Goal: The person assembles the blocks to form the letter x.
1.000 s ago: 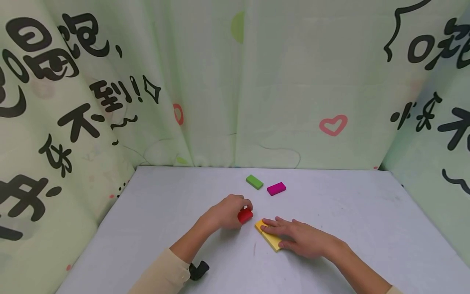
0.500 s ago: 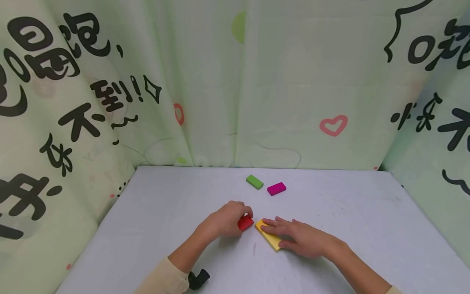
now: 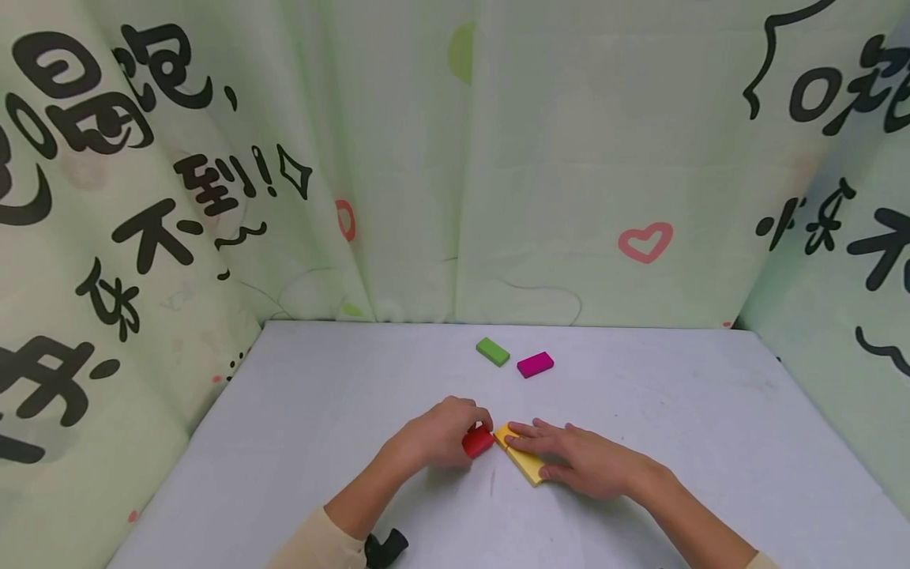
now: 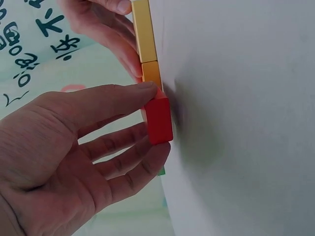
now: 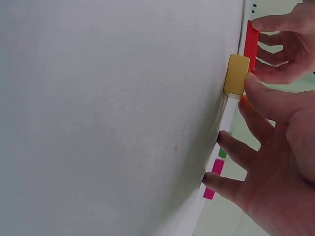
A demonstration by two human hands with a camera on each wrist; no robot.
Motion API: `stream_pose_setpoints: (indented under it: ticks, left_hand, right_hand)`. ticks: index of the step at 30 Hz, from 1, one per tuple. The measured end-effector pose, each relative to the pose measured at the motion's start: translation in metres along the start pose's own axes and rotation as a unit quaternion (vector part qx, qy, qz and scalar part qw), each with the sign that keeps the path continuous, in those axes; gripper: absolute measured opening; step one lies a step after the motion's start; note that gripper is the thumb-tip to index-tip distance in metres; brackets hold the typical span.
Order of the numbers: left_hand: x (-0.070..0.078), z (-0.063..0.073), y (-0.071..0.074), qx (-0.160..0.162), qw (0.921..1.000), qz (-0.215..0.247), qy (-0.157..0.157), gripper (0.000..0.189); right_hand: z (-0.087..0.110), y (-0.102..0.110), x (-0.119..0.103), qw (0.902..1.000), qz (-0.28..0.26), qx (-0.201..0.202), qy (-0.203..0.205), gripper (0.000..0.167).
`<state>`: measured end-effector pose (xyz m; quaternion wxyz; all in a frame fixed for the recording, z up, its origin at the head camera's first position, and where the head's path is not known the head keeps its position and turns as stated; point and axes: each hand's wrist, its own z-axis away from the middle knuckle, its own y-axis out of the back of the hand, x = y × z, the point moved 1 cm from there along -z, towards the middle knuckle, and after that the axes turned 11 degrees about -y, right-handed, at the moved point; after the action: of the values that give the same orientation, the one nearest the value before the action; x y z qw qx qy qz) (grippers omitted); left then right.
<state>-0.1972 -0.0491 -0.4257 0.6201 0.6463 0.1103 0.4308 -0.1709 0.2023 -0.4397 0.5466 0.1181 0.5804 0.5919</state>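
Note:
My left hand (image 3: pixel 449 429) pinches a red block (image 3: pixel 477 443) between thumb and fingertips, low over the white table. In the left wrist view the red block (image 4: pixel 160 120) sits at the end of the orange block (image 4: pixel 151 73); whether they touch is hard to tell. Beyond that, a longer pale yellow block (image 4: pixel 144 32) lies end to end with the orange one. My right hand (image 3: pixel 600 462) lies with its fingers spread and mostly straight. Its thumb touches the yellow block (image 5: pixel 237 73) and a fingertip reaches the orange block (image 5: pixel 243 98); other fingertips rest on the table.
Farther back on the white table (image 3: pixel 661 395) lie a green block (image 3: pixel 494 352) and a magenta block (image 3: pixel 535 364). A pale green curtain (image 3: pixel 540 158) with black lettering hangs behind and at both sides. A black device (image 3: pixel 385 548) sits by the left sleeve.
My left hand has brought the red block toward me and slightly right, closer to the orange and yellow blocks. The right hand and both back blocks have stayed in place.

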Motion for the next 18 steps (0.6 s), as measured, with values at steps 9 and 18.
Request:
stream_pose_setpoints:
  ticks: [9, 18]
  left_hand:
    - [0.0071, 0.0023, -0.0045, -0.011, 0.9997, 0.008, 0.022, 0.053]
    - [0.0082, 0.0040, -0.0079, -0.018, 0.9991, 0.008, 0.038, 0.059]
  right_hand:
    - [0.0008, 0.0002, -0.0012, 0.9999, -0.001, 0.006, 0.010, 0.058]
    - [0.0016, 0.0001, -0.0013, 0.9999, -0.001, 0.008, 0.012, 0.058]
